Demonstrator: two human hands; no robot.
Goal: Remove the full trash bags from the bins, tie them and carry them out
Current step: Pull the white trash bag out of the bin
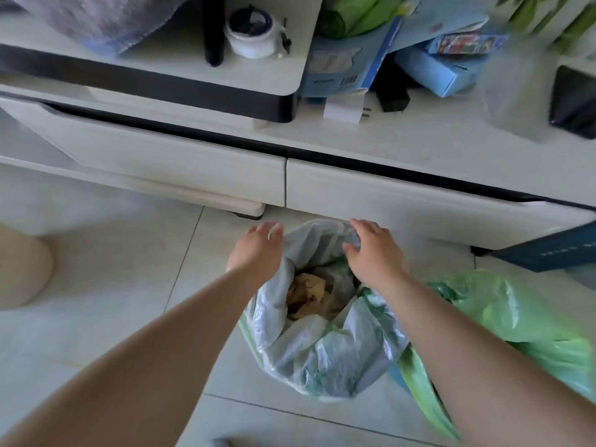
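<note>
A pale, translucent trash bag lines a round bin on the tiled floor, its mouth wide and brown paper waste showing inside. My left hand rests on the bag's left rim, fingers spread over the plastic. My right hand lies on the far right rim, fingers curled onto the plastic edge. I cannot tell whether either hand has pinched the film. A green plastic bag lies crumpled on the floor just right of the bin, partly under my right forearm.
A low white cabinet with two drawers stands right behind the bin. On top are blue boxes, a white jar and a black object. A beige rounded object sits at the left; a dark blue box at the right.
</note>
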